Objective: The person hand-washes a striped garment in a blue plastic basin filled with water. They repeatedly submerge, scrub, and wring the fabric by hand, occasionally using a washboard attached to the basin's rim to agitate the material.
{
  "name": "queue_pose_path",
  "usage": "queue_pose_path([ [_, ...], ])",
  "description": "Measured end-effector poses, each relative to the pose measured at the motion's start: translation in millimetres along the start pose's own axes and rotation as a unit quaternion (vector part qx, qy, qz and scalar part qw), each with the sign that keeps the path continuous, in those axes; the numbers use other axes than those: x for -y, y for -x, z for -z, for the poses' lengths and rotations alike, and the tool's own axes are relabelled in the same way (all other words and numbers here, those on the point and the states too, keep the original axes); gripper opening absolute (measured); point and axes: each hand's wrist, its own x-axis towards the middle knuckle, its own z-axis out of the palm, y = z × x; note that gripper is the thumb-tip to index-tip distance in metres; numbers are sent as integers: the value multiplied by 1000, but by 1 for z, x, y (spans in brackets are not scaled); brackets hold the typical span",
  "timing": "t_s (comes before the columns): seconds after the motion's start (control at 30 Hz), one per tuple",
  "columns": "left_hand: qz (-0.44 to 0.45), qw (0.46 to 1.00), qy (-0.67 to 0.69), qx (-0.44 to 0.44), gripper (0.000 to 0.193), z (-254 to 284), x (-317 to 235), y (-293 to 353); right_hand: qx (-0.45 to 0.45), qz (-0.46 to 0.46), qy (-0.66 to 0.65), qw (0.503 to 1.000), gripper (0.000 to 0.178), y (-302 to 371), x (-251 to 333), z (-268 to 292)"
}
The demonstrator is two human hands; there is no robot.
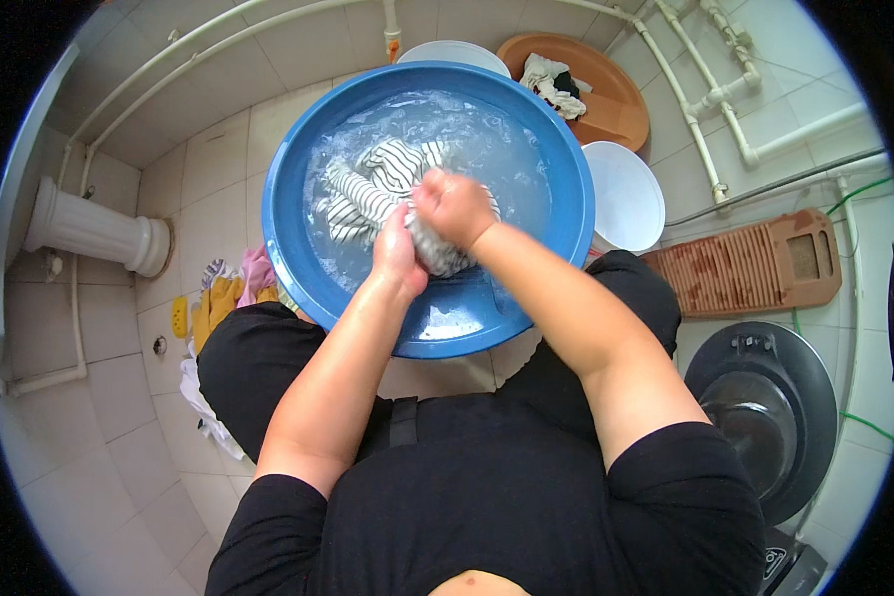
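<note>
A white garment with black stripes [353,199] lies bunched in the soapy water of a large round blue basin [279,199]. The cloth is wet and folded over itself, so its cut cannot be made out. My right hand [454,207] is closed in a fist on the cloth near the middle of the basin. Just left of it and a little nearer, my left hand [397,256] grips the same garment from the side, its thumb up along the cloth. Part of the fabric hangs below and between both hands, down toward the basin's near side.
A brown basin [621,124] with dark and white clothes [554,87] stands behind at right, beside a white basin [626,199]. A brown washboard [745,263] and a black lidded machine [765,417] are at right. Colourful clothes [219,308] lie at left. Pipes [129,94] line the walls.
</note>
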Motion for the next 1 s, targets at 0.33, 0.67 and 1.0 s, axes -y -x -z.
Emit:
queue_pose_path([
  [0.33,-252,869,-419,-74,24,28,-11,-17,237,-27,-2,971,39,-20,-50,15],
  [0.67,-139,702,-683,-148,65,47,-44,-21,120,-127,269,947,38,8,-81,-2],
  [1.0,-25,956,148,252,36,33,-54,-8,76,219,-181,956,19,10,58,23],
])
